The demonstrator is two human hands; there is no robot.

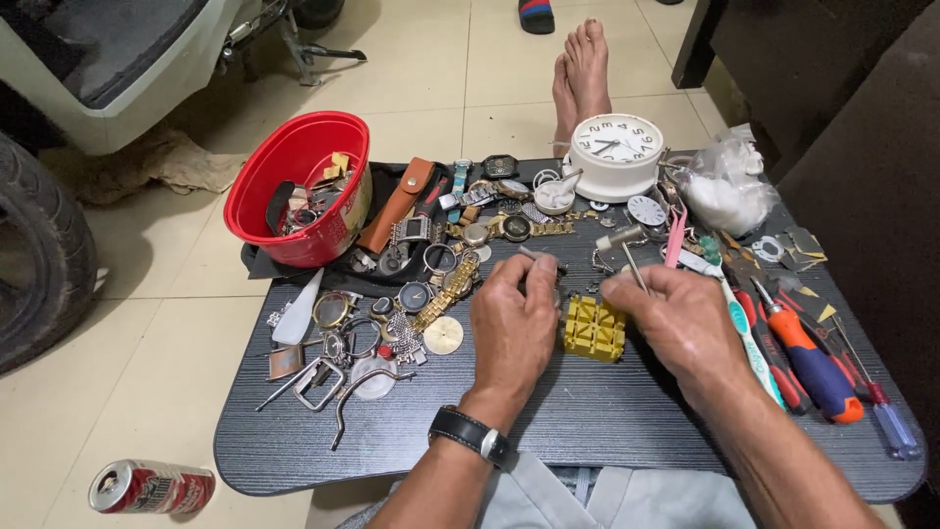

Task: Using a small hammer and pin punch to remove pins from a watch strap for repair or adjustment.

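While both forearms reach over the dark ribbed tabletop [587, 411], the left hand [511, 328] pinches a small grey metal piece [540, 259], and the right hand [676, 318] grips a small metal hammer [627, 247]. Between them sits a yellow plastic slotted holder block [593, 328]. Loose watches [460, 274], a red plastic tub [299, 191], a white round clock [617, 152] and an orange-handled screwdriver [813, 362] crowd around.

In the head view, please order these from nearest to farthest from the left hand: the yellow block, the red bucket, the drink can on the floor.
From the left hand:
1. Yellow block, just right of it on the tray.
2. Red bucket, up and left, at the tray's far corner.
3. Drink can, down left, on the floor.
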